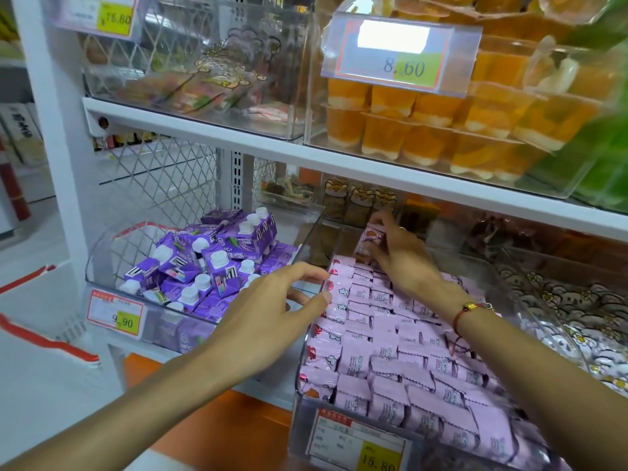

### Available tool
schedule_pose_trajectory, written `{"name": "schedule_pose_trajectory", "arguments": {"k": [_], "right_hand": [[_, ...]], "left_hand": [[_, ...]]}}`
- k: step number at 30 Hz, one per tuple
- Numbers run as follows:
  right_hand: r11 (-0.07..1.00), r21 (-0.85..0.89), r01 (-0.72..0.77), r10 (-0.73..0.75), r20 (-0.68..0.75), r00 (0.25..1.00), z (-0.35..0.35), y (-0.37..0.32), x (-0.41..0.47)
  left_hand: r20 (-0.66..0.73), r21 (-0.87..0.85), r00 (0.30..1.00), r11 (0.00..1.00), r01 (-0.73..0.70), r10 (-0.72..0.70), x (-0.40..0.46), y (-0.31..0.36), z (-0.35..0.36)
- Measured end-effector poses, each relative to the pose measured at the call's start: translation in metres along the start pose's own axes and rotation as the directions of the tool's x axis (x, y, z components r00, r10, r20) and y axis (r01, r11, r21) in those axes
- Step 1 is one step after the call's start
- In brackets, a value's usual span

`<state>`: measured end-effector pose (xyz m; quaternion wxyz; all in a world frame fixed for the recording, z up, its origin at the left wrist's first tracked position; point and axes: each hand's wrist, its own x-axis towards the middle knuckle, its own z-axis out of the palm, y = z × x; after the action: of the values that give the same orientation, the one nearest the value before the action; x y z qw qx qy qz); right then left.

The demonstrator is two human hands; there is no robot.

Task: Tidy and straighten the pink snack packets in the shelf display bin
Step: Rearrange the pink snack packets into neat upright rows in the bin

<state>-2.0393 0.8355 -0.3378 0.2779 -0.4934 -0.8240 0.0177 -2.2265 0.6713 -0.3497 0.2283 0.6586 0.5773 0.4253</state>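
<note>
Dozens of pink snack packets (401, 355) were packed in rows in the clear display bin (299, 396) on the lower shelf, nearest the price tag (360, 447). They were judged light, soft and slippery, best taken by the long sides, not the crimped ends. The left hand (272, 300) was held with fingers nearly straight, touching the left row. Farther back, one packet (368, 244) was pinched in the curled fingers of the right hand (404, 260).

White metal lower shelf (142, 348), carrying three clear plastic bins side by side: left bin (102, 266) heaped with purple cartons, middle bin (300, 379) packed with pink packets, right bin (550, 321) with white patterned packets. White upper shelf (238, 130) above, carrying more clear bins.
</note>
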Motion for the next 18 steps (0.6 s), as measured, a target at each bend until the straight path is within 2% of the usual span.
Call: {"name": "schedule_pose_trajectory", "arguments": {"k": [4,8,12,14,16,18], "right_hand": [[0.998,-0.05,-0.023,0.028,0.093,0.995,0.003,0.003,0.007],[0.967,-0.251,0.033,0.028,0.236,0.971,0.014,0.007,0.006],[0.978,-0.206,0.034,0.036,0.328,0.944,0.007,0.008,0.006],[0.996,-0.081,-0.026,0.046,0.258,0.965,0.0,0.006,0.006],[0.991,0.089,-0.099,0.091,0.096,0.991,-0.006,0.004,0.005],[0.983,0.151,-0.107,0.102,0.042,0.994,-0.012,0.002,0.004]], "left_hand": [[-0.005,0.002,1.0,1.0,-0.001,0.001,0.0,-0.001,0.0],[-0.013,0.001,1.0,1.0,0.005,-0.005,0.0,-0.002,0.001],[-0.007,-0.004,1.0,1.0,0.004,-0.004,0.0,-0.002,0.001],[-0.011,-0.003,1.0,1.0,-0.001,0.0,0.0,-0.003,0.001],[-0.01,0.0,1.0,1.0,-0.003,0.003,0.001,-0.003,0.001],[-0.01,0.008,1.0,1.0,-0.005,0.005,0.001,-0.003,0.002]]}}
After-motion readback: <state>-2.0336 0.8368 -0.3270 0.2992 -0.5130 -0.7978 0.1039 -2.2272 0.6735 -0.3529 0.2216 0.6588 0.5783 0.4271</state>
